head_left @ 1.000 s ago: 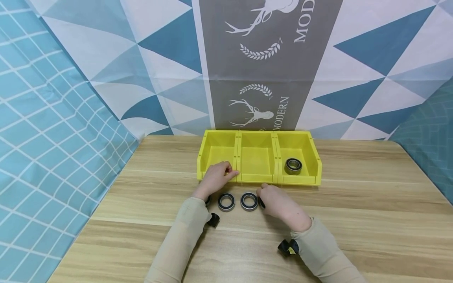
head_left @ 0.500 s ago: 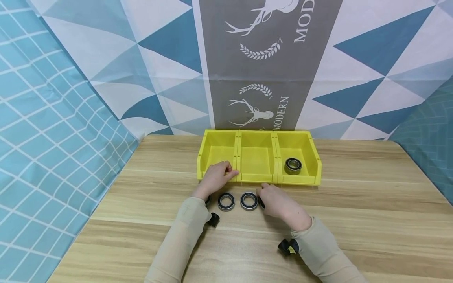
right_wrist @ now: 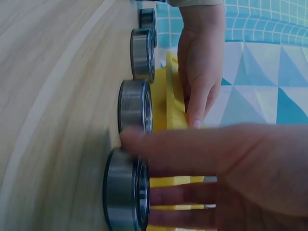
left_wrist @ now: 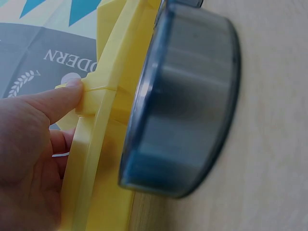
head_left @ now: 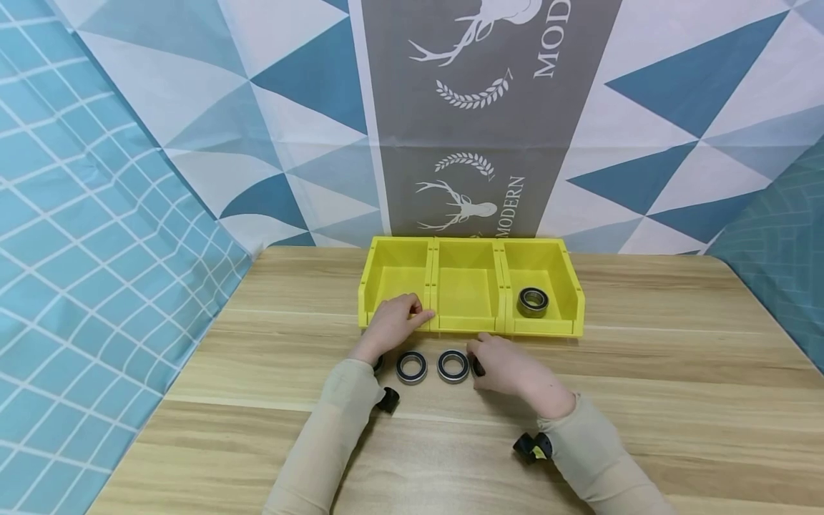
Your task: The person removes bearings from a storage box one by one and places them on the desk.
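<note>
Several ball bearings lie in a row in front of the yellow bins. My left hand [head_left: 393, 325] reaches over the left bin [head_left: 395, 275]. In the left wrist view its thumb presses the yellow rim [left_wrist: 98, 103] while the curled fingers are behind the wall. My right hand [head_left: 508, 368] is around the rightmost bearing [right_wrist: 126, 190], its thumb and fingers fairly straight, the thumb tip near the bearing's edge. Left of it are two bearings, a middle one [head_left: 453, 366] and another [head_left: 412, 367]. The leftmost bearing [head_left: 378, 365] is partly hidden by the left wrist.
Three yellow bins stand joined side by side at the back of the wooden table [head_left: 676, 372]. In the right bin [head_left: 556, 275] sits another bearing [head_left: 533, 302]. A patterned cloth [head_left: 309, 107] hangs right behind the bins.
My right wrist and forearm have shifted slightly to the right, and the right thumb stands further from the fingers. The left hand and the bearings on the table keep their places.
</note>
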Available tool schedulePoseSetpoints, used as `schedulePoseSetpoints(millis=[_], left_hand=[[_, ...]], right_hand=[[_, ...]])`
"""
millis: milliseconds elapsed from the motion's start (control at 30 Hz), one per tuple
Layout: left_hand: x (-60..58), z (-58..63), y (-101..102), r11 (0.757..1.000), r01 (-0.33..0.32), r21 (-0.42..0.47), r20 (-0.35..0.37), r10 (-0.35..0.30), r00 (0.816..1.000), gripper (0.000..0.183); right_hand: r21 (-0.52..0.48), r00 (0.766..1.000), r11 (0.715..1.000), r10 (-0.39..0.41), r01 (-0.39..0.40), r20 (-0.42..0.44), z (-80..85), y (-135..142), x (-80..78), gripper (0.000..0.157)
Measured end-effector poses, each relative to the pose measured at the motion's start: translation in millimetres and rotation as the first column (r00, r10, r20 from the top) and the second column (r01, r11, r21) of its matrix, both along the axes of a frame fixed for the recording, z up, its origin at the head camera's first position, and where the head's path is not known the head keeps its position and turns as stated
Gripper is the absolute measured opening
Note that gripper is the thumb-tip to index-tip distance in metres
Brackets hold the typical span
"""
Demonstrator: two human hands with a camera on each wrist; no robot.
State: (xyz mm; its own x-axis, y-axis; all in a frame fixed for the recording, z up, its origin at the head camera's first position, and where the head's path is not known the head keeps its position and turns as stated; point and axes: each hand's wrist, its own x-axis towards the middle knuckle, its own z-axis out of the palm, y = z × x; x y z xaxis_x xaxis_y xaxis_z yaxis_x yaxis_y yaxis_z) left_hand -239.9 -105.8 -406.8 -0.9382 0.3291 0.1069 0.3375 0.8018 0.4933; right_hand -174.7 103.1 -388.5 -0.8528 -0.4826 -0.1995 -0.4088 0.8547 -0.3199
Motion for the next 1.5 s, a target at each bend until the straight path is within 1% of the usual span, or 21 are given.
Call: schedulePoseSetpoints(millis=[67,167,267,333,433,567,667,733,800,867,933,1100,1267,1367,1500], left_hand=[[-0.1,0.2,-0.4,1.000,0.001,0.000,-0.003,-0.001,1.000,0.031],[0.1,0.2,-0.6,1.000,0.002,-0.004,-0.004,-0.002,1.000,0.031],[0.6,0.8,0.0,1.000,0.009,-0.005,-0.002,-0.009,1.000,0.031],[0.3,0.6,0.5,1.000,0.013,-0.008,-0.003,-0.013,1.000,0.031],[0.1,0.5,1.1,1.000,0.015,-0.010,-0.002,-0.015,1.000,0.031],[0.0,0.1,1.1,1.000,0.013,-0.011,0.000,-0.013,1.000,0.031],[0.2,-0.1,0.8,1.000,0.010,-0.011,-0.003,-0.010,1.000,0.031],[0.2,-0.1,0.7,1.000,0.008,-0.010,-0.005,-0.008,1.000,0.031],[0.0,-0.1,0.9,1.000,0.008,-0.013,-0.006,-0.008,1.000,0.031],[-0.2,0.0,1.1,1.000,0.009,-0.015,-0.005,-0.009,1.000,0.031],[-0.5,0.0,1.4,1.000,0.008,-0.015,-0.005,-0.008,1.000,0.031],[-1.0,-0.4,1.1,1.000,0.006,-0.013,-0.010,-0.006,1.000,0.032],[-0.5,-1.1,0.3,1.000,0.005,-0.013,-0.013,-0.005,1.000,0.031],[0.1,-1.0,0.1,1.000,0.002,-0.010,-0.009,-0.002,1.000,0.031],[0.3,-0.9,0.1,1.000,0.004,-0.010,-0.010,-0.005,1.000,0.030]], right_hand=[[-0.003,1.000,1.000,0.016,-0.017,-0.026,0.0,2.1,-0.8,0.048],[-0.011,0.994,0.999,0.039,-0.041,-0.098,2.5,6.7,-2.5,0.040],[-0.024,0.985,0.999,0.025,-0.030,-0.169,9.5,14.4,-5.9,0.032],[-0.035,0.978,0.999,-0.006,-0.002,-0.208,16.3,20.8,-9.5,0.028],[-0.048,0.960,0.998,-0.062,0.051,-0.272,25.3,31.3,-15.7,0.020],[-0.078,0.937,0.990,-0.133,0.113,-0.323,31.9,43.2,-24.6,0.015],[-0.127,0.917,0.981,-0.184,0.148,-0.354,32.2,49.7,-31.9,0.015],[-0.170,0.899,0.972,-0.218,0.164,-0.379,30.4,53.3,-36.8,0.013],[-0.215,0.885,0.960,-0.255,0.182,-0.390,27.9,56.3,-40.8,0.012],[-0.245,0.877,0.949,-0.283,0.198,-0.390,24.5,59.5,-44.4,0.012],[-0.261,0.875,0.941,-0.305,0.216,-0.375,21.5,62.2,-47.2,0.014],[-0.265,0.879,0.933,-0.328,0.244,-0.347,14.2,67.2,-53.9,0.020],[-0.242,0.879,0.936,-0.329,0.256,-0.344,5.1,70.9,-60.7,0.029],[-0.205,0.888,0.943,-0.320,0.264,-0.329,-1.8,72.6,-63.8,0.036],[-0.183,0.904,0.941,-0.327,0.285,-0.274,-8.0,74.4,-67.1,0.043]])
